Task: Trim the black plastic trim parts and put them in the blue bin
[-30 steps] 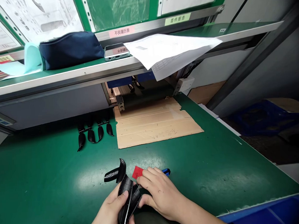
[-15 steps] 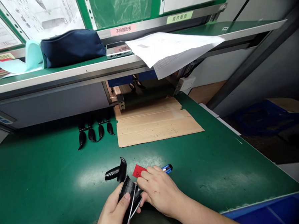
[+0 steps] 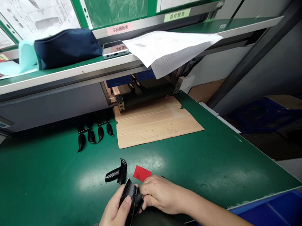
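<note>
My left hand (image 3: 115,211) is closed round a black curved plastic piece (image 3: 130,195), its thumb pressed on the hollow inner side. A second black piece (image 3: 138,198) lies against it on the right, and my right hand (image 3: 160,195) is closed on its edge, thumb and fingers bent together. What lies between those fingertips is hidden. Just beyond the right hand lies a red rectangular piece (image 3: 142,173) with dark marks. Two glossy black ribbed pieces (image 3: 121,171) lie crossed on the green table, past my left hand.
Several black leaf-shaped parts (image 3: 90,135) lie farther back on the green table (image 3: 48,179). A flat cardboard sheet (image 3: 159,124) is beside them. Above runs a shelf (image 3: 68,72) with a navy pouch (image 3: 68,48), a phone (image 3: 115,49) and overhanging paper (image 3: 162,46).
My right hand has turned and shifted slightly right and down, uncovering more of the red piece and hiding the blue-handled tool. The white strip along the held pieces no longer shows.
</note>
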{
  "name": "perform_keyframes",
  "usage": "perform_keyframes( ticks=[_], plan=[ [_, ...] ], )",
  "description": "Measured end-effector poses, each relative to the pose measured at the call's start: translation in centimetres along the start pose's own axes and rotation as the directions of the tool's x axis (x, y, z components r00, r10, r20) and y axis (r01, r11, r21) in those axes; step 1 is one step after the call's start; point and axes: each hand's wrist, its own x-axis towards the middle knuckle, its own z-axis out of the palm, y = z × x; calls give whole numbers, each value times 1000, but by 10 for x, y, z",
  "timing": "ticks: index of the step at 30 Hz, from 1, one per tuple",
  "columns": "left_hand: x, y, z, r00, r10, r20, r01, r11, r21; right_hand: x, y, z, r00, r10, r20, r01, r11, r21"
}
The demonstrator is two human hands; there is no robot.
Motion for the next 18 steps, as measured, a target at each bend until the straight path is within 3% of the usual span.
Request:
perform_keyframes(
  ticks=[2, 4, 6, 8, 10, 12, 15, 18],
  plan=[
    [-1, 1, 0, 1000, -8, 26, 9, 1000, -27, -5, 4, -3, 999, 17, 43, -25, 978, 208],
    [-2, 2, 0, 999, 2, 36, -1, 999, -46, -9, 9, -4, 996, 70, 47, -79, 964, 254],
    [-2, 3, -1, 999, 22, 38, -20, 999, -48, -15, 13, -5, 980, 193, -49, -187, 977, 100],
    [-2, 3, -2, 997, 57, 51, -55, 998, -35, -20, 13, -5, 930, 313, -191, -332, 940, -76],
    [-1, 2, -4, 992, 102, 67, -102, 995, -8, -26, 7, -4, 885, 361, -292, -413, 900, -139],
    [1, 0, -4, 989, 125, 82, -126, 992, 5, -30, -5, -1, 895, 312, -319, -349, 935, -64],
    [1, -5, -3, 988, 105, 113, -102, 994, -32, -31, -20, 5, 944, 78, -321, -99, 994, -50],
    [-1, -11, -1, 990, 79, 120, -70, 994, -78, -31, -22, 10, 922, -113, -371, 54, 985, -167]
  ],
)
